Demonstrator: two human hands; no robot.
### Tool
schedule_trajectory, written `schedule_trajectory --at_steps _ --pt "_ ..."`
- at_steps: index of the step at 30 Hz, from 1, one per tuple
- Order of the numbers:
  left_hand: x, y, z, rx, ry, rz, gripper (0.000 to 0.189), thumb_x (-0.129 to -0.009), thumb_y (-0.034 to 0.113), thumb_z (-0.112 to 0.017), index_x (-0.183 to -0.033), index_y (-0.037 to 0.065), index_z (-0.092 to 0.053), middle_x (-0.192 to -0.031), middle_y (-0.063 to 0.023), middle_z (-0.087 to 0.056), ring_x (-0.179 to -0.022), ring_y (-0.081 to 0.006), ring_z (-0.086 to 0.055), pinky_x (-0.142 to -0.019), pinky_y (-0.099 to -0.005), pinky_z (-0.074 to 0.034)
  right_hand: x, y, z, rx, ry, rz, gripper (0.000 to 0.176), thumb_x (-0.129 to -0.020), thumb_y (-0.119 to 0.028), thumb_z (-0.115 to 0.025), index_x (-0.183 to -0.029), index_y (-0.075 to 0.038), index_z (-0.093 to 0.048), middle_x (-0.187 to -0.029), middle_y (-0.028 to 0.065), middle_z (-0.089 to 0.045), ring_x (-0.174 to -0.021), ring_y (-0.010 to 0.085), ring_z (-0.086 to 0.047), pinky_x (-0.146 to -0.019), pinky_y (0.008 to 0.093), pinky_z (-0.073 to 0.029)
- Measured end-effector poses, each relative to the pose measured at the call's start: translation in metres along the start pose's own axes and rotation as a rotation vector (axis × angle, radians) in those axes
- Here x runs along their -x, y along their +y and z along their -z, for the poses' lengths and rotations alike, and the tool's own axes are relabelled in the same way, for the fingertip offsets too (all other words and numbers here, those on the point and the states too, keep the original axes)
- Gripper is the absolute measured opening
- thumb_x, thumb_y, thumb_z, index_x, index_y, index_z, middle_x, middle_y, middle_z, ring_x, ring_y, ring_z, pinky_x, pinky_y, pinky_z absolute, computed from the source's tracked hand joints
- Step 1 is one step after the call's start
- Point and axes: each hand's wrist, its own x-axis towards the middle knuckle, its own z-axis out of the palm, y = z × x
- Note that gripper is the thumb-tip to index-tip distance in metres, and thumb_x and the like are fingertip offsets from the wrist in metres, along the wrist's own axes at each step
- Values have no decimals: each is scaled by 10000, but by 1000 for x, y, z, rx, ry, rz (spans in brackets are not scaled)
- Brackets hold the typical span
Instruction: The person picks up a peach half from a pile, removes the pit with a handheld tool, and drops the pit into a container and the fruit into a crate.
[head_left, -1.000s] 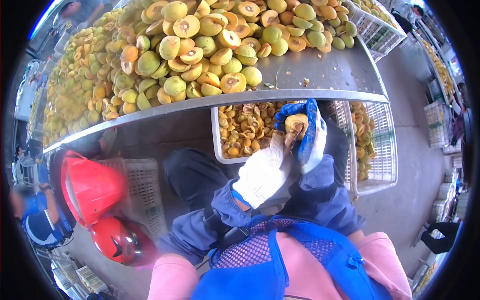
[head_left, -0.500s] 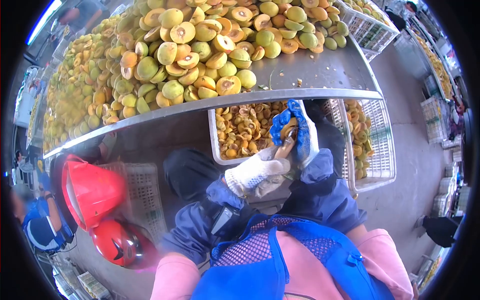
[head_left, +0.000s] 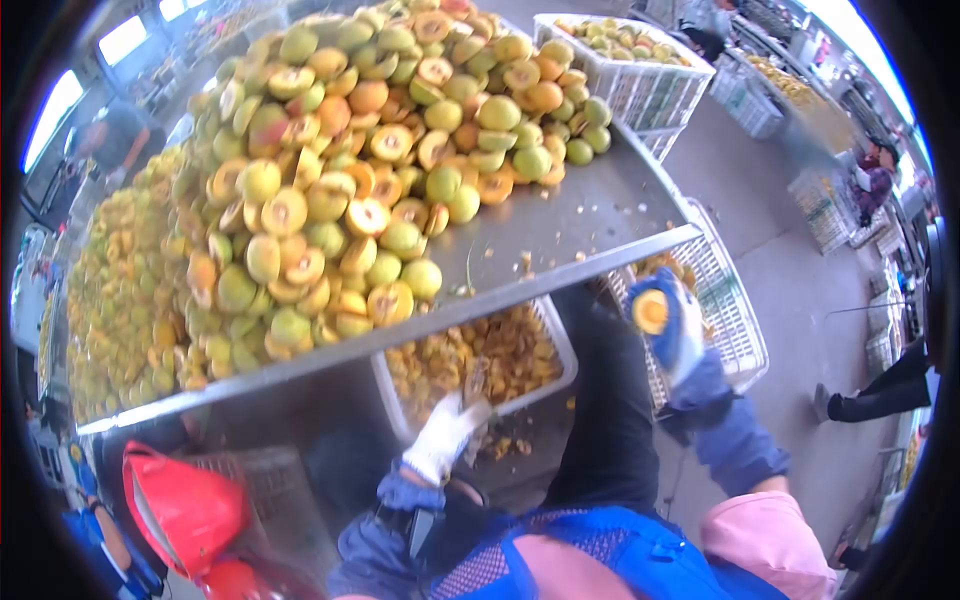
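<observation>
My right hand (head_left: 680,335), in a white and blue glove, is closed around a peach half (head_left: 651,312), its orange cut face showing. It is over the white slatted crate (head_left: 735,300) at the right, which has fruit in it. My left hand (head_left: 436,442), in a white glove, is closed on a short, slim tool (head_left: 477,384) that is blurred by motion. That hand is at the near edge of a white tub (head_left: 566,368) holding orange-brown scraps (head_left: 500,350).
A metal table (head_left: 590,225) carries a large heap of whole and halved peaches (head_left: 330,200). Stacked crates (head_left: 640,85) stand beyond its right end. On the left are a red bag-like item (head_left: 190,505) and a red helmet (head_left: 230,580). Other people work around the hall.
My hands have moved apart. The right hand has carried the peach half rightward to the crate, while the left has moved left and down with the tool. The camera view has shifted.
</observation>
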Motion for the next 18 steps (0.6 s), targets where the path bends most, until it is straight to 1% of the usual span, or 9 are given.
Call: schedule_trajectory --at_steps 1,2,3,4,5,6,8,12,18 --pt "-3 -5 4 -14 -7 10 188 -904 277 -626 -928 122 -522 -640 26 -500 -465 -82 -465 -397 -236 -367 -11 -6 30 -190 66 -207 248 -903 -194 -632 -1015 27 -645 -916 117 -682 -845 200 -663 -735 334 -515" --pt "-5 -7 7 -28 -1 41 192 -905 278 -624 -938 119 -523 -643 23 -502 -467 -84 -465 -406 -239 -378 -24 -33 53 357 -93 -123 373 -941 -346 -604 -1030 12 -658 -889 81 -676 -860 131 -641 -757 279 -501" --pt "-6 -6 7 -37 7 75 195 -906 279 -622 -949 115 -525 -647 21 -504 -469 -86 -466 -415 -243 -388 -39 -43 68 708 -66 -120 372 -918 -358 -617 -1085 -26 -653 -948 113 -675 -932 202 -643 -823 312 -492" --pt "-7 -4 6 -40 11 92 193 -914 275 -611 -975 111 -529 -656 16 -512 -481 -88 -475 -428 -244 -400 -51 -52 75 1165 66 308 395 -889 -367 -628 -1127 -52 -630 -1045 151 -646 -1034 293 -609 -892 381 -467" --pt "-13 -9 7 -41 4 79 189 -926 263 -597 -1001 101 -535 -663 16 -516 -499 -90 -485 -437 -246 -410 -75 -59 75 1204 135 257 430 -865 -354 -638 -1185 -71 -592 -1147 181 -593 -1112 365 -553 -938 433 -441" --pt "-18 -9 7 -41 -14 87 190 -927 258 -597 -998 91 -542 -672 15 -527 -514 -90 -495 -449 -246 -417 -112 -63 84 1076 -31 268 463 -868 -361 -633 -1216 -64 -561 -1171 180 -574 -1119 355 -556 -958 410 -442" --pt "-27 -8 6 -42 -25 74 195 -926 254 -601 -991 76 -555 -690 12 -545 -538 -89 -509 -472 -247 -425 -177 -48 75 1023 27 379 533 -874 -368 -639 -1279 -43 -517 -1243 177 -551 -1145 333 -553 -984 391 -432" --pt "-36 -12 9 -104 28 32 188 -908 232 -600 -974 59 -567 -715 4 -558 -589 -84 -511 -533 -244 -427 -301 -21 18 944 78 358 695 -824 -430 -688 -1356 -47 -458 -1373 188 -461 -1261 344 -475 -1049 396 -393" --pt "-45 -12 12 -65 24 116 246 -894 272 -622 -988 53 -560 -766 0 -576 -632 -99 -523 -569 -253 -429 -397 32 -26 1160 135 332 807 -741 -370 -751 -1419 -127 -387 -1367 215 -469 -1190 386 -521 -1012 453 -429"
